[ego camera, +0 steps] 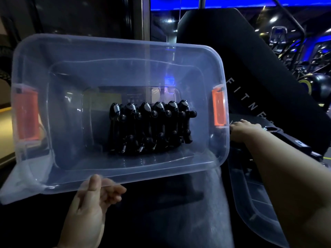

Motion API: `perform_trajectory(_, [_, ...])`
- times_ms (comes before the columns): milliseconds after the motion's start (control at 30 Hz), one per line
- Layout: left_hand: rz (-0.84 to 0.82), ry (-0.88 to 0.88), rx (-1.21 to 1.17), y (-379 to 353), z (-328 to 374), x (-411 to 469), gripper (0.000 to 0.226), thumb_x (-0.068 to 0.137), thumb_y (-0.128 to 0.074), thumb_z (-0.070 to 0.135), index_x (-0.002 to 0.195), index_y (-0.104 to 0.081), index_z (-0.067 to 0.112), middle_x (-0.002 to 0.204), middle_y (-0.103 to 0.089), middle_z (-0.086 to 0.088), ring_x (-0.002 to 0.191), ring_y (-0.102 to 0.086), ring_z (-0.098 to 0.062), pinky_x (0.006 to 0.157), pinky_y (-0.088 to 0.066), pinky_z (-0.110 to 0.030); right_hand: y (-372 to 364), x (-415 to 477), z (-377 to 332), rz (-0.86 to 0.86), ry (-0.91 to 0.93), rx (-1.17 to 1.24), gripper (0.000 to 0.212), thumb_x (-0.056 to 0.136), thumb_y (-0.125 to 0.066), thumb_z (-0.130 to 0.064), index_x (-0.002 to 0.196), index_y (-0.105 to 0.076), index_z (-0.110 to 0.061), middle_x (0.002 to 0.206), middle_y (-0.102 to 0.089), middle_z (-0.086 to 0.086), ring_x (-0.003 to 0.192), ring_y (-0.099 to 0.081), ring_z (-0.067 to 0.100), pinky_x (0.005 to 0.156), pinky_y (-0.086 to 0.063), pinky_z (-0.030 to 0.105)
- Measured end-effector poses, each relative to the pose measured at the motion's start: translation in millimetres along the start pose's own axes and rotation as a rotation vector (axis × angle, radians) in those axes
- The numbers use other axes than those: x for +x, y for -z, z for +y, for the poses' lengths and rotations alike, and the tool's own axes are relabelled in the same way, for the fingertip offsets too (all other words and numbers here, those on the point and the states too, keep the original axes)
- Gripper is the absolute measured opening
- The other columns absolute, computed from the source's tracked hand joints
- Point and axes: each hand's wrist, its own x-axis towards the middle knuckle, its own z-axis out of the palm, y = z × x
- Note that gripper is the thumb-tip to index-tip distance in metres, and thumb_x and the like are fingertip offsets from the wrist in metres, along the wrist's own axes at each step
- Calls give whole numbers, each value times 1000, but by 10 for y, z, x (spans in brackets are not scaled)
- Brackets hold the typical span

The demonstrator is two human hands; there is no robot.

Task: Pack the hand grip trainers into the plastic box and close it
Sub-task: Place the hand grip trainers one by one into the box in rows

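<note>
At the near rim, the left hand (95,199) clamps the plastic box (125,51), where a row of hand grip trainers (152,127) already lies. The right hand (245,129) reaches out beside the box, its grip unclear. The lid (250,208) is still off.

plastic box (114,51): clear glossy plastic | grip trainers (150,126): black plastic, metal springs
</note>
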Motion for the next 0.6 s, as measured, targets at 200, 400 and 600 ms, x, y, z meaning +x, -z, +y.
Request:
perform_trajectory(200, [-32,18,-12,-14,65,-33,38,83,-42,46,63,-67,26,61,-69,-9,52,-62,-11,50,-49,-13,-90,-71,-50,42,-29,22,93,65,-38,-90,142,-36,-37,150,-31,-3,141,-20,23,103,-28,54])
perform_trajectory(400, [-56,19,-16,-7,75,-44,38,82,-42,47,64,-67,26,61,-69,-9,52,-62,-11,52,-50,-14,-122,-185,-48,131,-57,-85,99,47,-53,-87,132,-45,-37,133,-41,0,126,-33,26,97,-29,56])
perform_trajectory(600, [-53,40,-2,33,34,-22,37,81,-46,52,66,-68,25,65,-70,-12,52,-62,-11,53,-51,-15,-100,-223,-67,117,-92,43,77,55,-62,-76,124,-50,-44,130,-38,0,127,-21,29,99,-13,77])
